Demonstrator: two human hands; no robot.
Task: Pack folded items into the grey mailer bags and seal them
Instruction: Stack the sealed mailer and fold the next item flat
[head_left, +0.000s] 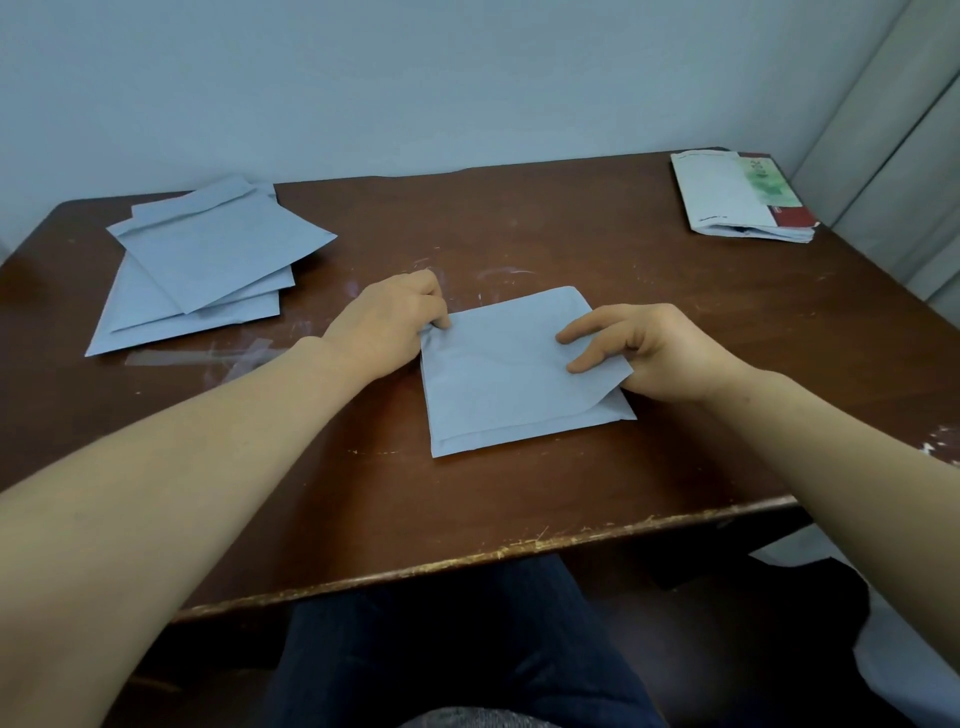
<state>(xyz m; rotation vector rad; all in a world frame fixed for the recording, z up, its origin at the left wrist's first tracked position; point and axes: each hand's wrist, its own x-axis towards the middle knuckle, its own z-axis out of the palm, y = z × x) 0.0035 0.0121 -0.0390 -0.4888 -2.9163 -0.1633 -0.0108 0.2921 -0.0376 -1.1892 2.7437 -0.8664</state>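
Note:
A grey mailer bag lies flat in the middle of the brown table, its flap folded down over the body. My left hand pinches the bag's upper left corner, where the material wrinkles. My right hand grips the flap's right edge, fingers on top and thumb tucked under it. What is inside the bag is hidden.
A loose pile of several grey mailer bags lies at the back left. A stack of folded papers sits at the back right corner. Strips of clear tape stick to the table left of my left wrist. The table's worn front edge runs above my lap.

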